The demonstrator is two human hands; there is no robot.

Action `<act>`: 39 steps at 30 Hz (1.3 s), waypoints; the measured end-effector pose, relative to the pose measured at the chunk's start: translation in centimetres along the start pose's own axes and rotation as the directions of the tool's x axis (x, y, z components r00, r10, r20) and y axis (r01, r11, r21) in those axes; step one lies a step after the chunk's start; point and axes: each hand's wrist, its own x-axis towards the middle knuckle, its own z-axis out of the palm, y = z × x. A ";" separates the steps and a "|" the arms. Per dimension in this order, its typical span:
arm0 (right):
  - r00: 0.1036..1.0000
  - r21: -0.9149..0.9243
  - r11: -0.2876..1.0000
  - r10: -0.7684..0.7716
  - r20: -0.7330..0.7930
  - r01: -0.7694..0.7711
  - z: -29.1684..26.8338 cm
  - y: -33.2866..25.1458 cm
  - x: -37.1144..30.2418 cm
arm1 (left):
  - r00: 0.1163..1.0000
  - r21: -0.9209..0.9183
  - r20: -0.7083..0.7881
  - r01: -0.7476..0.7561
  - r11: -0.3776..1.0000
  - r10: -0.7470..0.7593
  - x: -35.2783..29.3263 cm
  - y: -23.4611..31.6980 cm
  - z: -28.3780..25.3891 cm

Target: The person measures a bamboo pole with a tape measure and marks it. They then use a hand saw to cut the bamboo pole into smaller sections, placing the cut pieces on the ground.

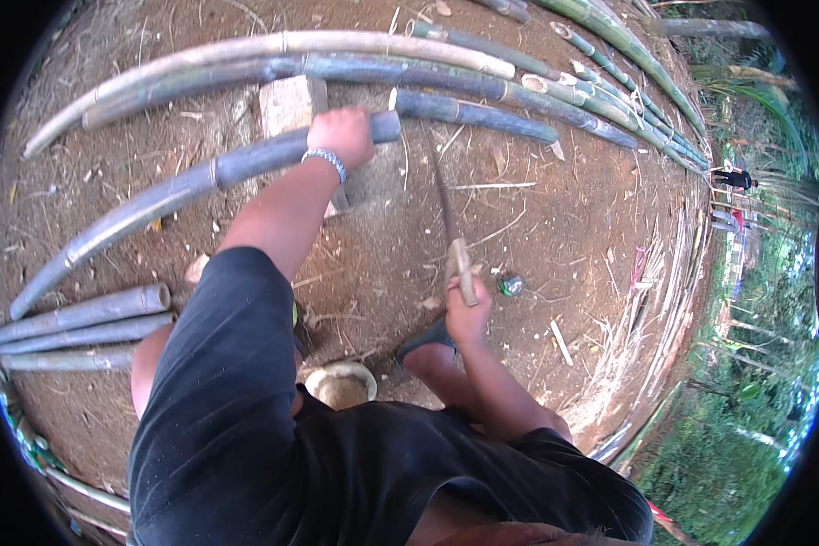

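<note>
My left hand [341,136], with a beaded bracelet at the wrist, is closed around a thick bamboo pole [182,182] close to its right end. The pole slants down to the left, and its gripped end lies over a pale block [293,100] on the ground. My right hand [469,305] is wrapped round the wooden handle of a long-bladed knife [446,205]. Its narrow, dark blade points away from me, tip just right of the pole's end and apart from it. Beyond the tip lies a short bamboo piece [473,116].
More bamboo poles [391,68] lie at the back and far right. Several cut lengths [82,314] rest at my left. A round, pale-rimmed object [341,387] sits by my legs. A small green object [510,285] and split strips [628,355] lie right. A person [733,178] stands far right.
</note>
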 end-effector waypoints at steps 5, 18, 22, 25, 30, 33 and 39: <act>0.970 -0.219 0.957 -0.217 -0.107 0.190 1.0 -0.9 5.0 | 0.997 0.089 -0.079 0.021 0.996 -0.014 0.4 0.0 0.9; 0.964 -0.309 0.914 -0.230 0.136 0.262 8.5 8.8 2.3 | 0.981 0.180 -0.147 -0.102 0.978 0.130 -1.6 -0.4 1.0; 0.916 -0.349 0.871 -0.395 -0.075 0.347 9.4 5.9 11.6 | 0.987 0.212 0.094 -0.146 0.966 0.128 0.1 -1.2 -0.6; 0.907 -0.415 0.842 -0.413 -0.082 0.345 8.7 2.2 21.9 | 0.992 0.187 0.119 -0.072 0.980 0.050 0.2 0.0 -0.8; 0.861 -0.672 0.590 -0.489 0.142 0.446 9.7 -1.8 35.1 | 0.995 0.184 0.010 -0.100 0.978 0.100 0.4 -0.5 0.2; 0.845 -0.715 0.484 -0.448 0.292 0.504 10.1 -2.9 38.2 | 0.992 0.164 -0.027 -0.116 0.980 0.122 0.3 -0.9 0.4; 0.776 -0.727 0.336 -0.468 0.423 0.599 9.2 -1.8 41.5 | 0.991 0.121 -0.028 -0.129 0.984 0.133 0.2 -0.6 0.5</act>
